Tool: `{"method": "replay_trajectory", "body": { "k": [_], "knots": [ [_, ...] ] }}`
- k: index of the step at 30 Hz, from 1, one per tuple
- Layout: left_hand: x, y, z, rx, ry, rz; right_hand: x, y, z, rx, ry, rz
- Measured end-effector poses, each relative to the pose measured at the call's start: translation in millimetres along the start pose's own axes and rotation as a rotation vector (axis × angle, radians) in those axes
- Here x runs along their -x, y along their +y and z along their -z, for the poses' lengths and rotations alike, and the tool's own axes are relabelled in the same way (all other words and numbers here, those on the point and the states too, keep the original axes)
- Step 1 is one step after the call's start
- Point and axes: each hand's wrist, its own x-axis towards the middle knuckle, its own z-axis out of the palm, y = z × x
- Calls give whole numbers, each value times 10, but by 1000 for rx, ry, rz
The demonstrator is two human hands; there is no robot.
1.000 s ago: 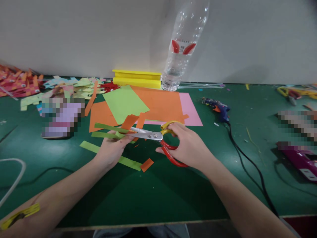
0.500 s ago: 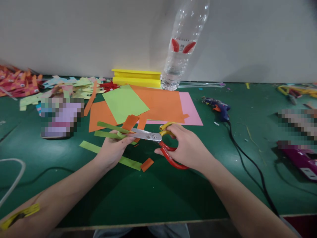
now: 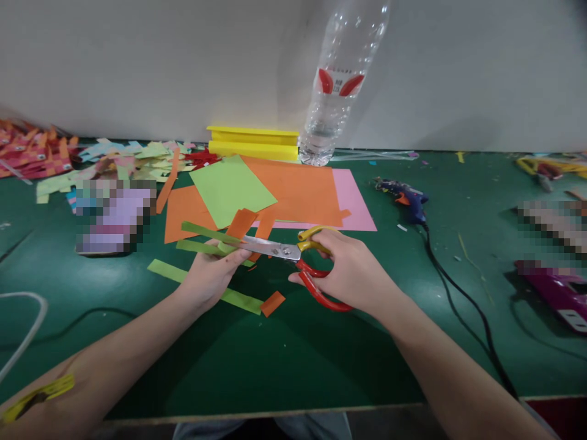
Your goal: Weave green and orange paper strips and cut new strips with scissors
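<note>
My left hand (image 3: 208,278) pinches green and orange paper strips (image 3: 208,232) between thumb and fingers; its far fingers are hidden behind them. In my right hand (image 3: 355,266) is a pair of scissors (image 3: 275,247) with one yellow and one red handle. The blades point left and lie at the strips beside my left thumb; I cannot tell whether they bite into the paper. Under my left wrist a loose green strip (image 3: 241,300) lies on the table, with a small orange paper piece (image 3: 273,303) at its right end.
Green, orange and pink paper sheets (image 3: 358,201) lie behind my hands. A water bottle (image 3: 321,128) stands by the wall, beside a folded yellow piece (image 3: 252,143). A glue gun (image 3: 408,201) with a black cord is at right, paper scraps (image 3: 132,159) and a phone (image 3: 117,220) at left.
The scissors and my right hand have shifted very slightly to the right. My left hand keeps its hold on the strips; little else differs.
</note>
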Motion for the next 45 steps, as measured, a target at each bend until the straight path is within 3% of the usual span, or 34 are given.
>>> {"method": "replay_trajectory", "body": {
  "k": [14, 28, 40, 45],
  "knots": [
    [17, 41, -59, -99, 73, 41, 16, -19, -35, -34, -37, 12],
    [15, 36, -35, -109, -11, 19, 13, -27, -37, -38, -32, 33],
    [22, 23, -55, -92, 71, 84, 25, -28, -48, -33, -49, 12],
    [21, 35, -73, -71, 49, 91, 22, -49, -35, -26, -39, 13]
  ]
}}
